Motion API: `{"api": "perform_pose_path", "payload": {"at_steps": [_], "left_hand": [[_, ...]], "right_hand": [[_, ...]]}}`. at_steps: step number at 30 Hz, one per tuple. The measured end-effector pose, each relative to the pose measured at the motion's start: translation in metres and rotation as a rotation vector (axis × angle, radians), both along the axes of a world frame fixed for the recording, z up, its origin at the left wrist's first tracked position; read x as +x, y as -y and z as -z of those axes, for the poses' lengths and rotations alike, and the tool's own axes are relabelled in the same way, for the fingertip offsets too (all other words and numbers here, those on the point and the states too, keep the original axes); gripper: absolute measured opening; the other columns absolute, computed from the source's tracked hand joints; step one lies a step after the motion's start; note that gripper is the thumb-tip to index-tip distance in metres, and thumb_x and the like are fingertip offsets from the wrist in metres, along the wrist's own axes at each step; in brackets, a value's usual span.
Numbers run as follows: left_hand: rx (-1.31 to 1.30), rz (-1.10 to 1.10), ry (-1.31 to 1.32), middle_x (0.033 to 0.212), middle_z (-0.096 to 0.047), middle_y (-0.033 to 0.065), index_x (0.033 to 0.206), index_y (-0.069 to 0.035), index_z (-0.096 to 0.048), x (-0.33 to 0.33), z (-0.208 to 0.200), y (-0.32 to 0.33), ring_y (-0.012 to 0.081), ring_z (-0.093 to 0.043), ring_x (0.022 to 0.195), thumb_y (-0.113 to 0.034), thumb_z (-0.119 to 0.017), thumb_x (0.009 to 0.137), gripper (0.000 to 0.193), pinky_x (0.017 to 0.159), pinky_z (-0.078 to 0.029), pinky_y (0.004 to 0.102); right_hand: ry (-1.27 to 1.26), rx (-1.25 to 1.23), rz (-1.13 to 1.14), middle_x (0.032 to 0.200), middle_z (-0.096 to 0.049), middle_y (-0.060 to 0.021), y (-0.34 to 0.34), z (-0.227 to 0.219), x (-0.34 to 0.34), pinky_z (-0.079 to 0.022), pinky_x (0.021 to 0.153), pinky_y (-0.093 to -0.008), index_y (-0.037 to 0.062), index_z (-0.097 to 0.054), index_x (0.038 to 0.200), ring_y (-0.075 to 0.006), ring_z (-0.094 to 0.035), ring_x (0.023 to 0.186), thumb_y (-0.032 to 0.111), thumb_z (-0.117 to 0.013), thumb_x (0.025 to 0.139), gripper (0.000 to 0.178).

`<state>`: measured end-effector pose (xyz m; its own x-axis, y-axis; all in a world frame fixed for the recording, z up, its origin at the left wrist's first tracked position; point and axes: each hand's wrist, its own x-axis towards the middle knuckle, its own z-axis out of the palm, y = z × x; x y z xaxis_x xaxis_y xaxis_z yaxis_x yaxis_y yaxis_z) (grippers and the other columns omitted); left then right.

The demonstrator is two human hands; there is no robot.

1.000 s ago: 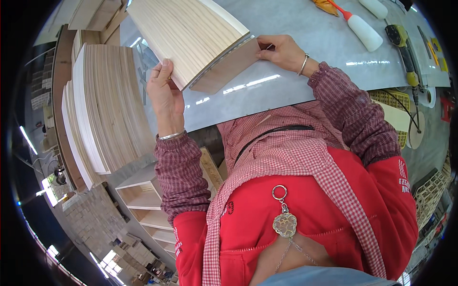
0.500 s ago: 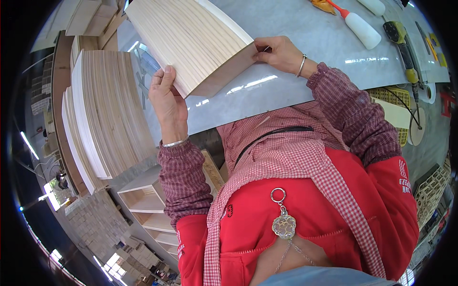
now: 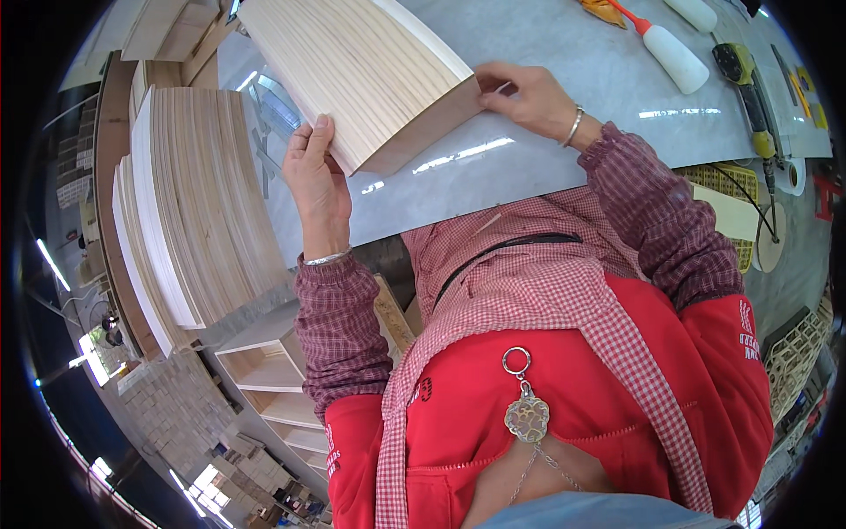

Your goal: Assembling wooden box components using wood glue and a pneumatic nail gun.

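A long, pale wooden box (image 3: 366, 75) with striped grain lies at an angle over the grey worktable, its far end cut off by the picture's top edge. My left hand (image 3: 315, 167) grips its near left corner, the thumb on the upper face and the other fingers partly hidden at the side. At the near right corner, the thumb and fingers of my right hand (image 3: 529, 99) pinch the edge of the box. The box's near end faces me and looks slightly raised from the tabletop.
A stack of thin wooden boards (image 3: 198, 207) stands to the left of the worktable (image 3: 564, 159). Farther right lie a white squeeze bottle (image 3: 674, 58) with a red nozzle and a yellow-black power tool (image 3: 747, 97). Below left is an open wooden shelf unit (image 3: 269, 366).
Both hands and the near end of the box have shifted slightly right. My right hand's fingers have moved a little at the corner; both hands keep their hold.
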<state>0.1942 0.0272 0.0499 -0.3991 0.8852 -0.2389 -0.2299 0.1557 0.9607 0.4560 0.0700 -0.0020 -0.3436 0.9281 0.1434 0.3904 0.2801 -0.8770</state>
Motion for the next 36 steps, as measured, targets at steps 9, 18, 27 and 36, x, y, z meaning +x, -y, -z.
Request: {"api": "perform_pose_path", "payload": {"at_steps": [9,18,27,36], "left_hand": [[0.303,0.072,-0.254,0.095,-0.059,0.0063,0.120,-0.001,-0.054,-0.004,0.026,0.035,0.0133,-0.054,0.078,-0.009,-0.066,0.085,0.038,0.076,-0.045,0.0215],[0.495,0.214,-0.804,0.091,-0.064,0.0039,0.111,-0.003,-0.062,-0.010,0.031,0.049,0.0123,-0.055,0.074,-0.007,-0.072,0.079,0.034,0.073,-0.046,0.0216],[0.554,0.178,-0.870,0.089,-0.066,0.0050,0.104,-0.002,-0.065,-0.005,0.033,0.048,0.0116,-0.055,0.072,-0.008,-0.070,0.081,0.024,0.070,-0.045,0.0221],[0.548,0.191,-0.908,0.089,-0.066,0.0052,0.103,-0.002,-0.065,-0.007,0.033,0.044,0.0116,-0.055,0.072,-0.009,-0.069,0.082,0.022,0.069,-0.045,0.0224]], "right_hand": [[-0.250,0.209,-0.053,0.101,-0.069,-0.0021,0.001,-0.019,-0.002,-0.050,0.082,-0.0204,0.0115,-0.068,0.107,-0.0135,-0.063,0.084,0.007,-0.064,0.085,0.023],[-0.311,0.189,-0.064,0.101,-0.069,-0.0032,0.003,-0.024,-0.003,-0.052,0.080,-0.0184,0.0089,-0.069,0.103,-0.0121,-0.064,0.083,0.002,-0.061,0.085,0.021],[-0.312,0.220,-0.063,0.099,-0.069,-0.0031,0.002,-0.021,-0.002,-0.053,0.079,-0.0180,0.0084,-0.070,0.102,-0.0116,-0.064,0.082,0.001,-0.062,0.085,0.021],[-0.322,0.264,-0.019,0.099,-0.069,-0.0029,0.008,-0.018,-0.003,-0.053,0.078,-0.0177,0.0081,-0.070,0.100,-0.0114,-0.064,0.081,0.000,-0.062,0.084,0.020]]}}
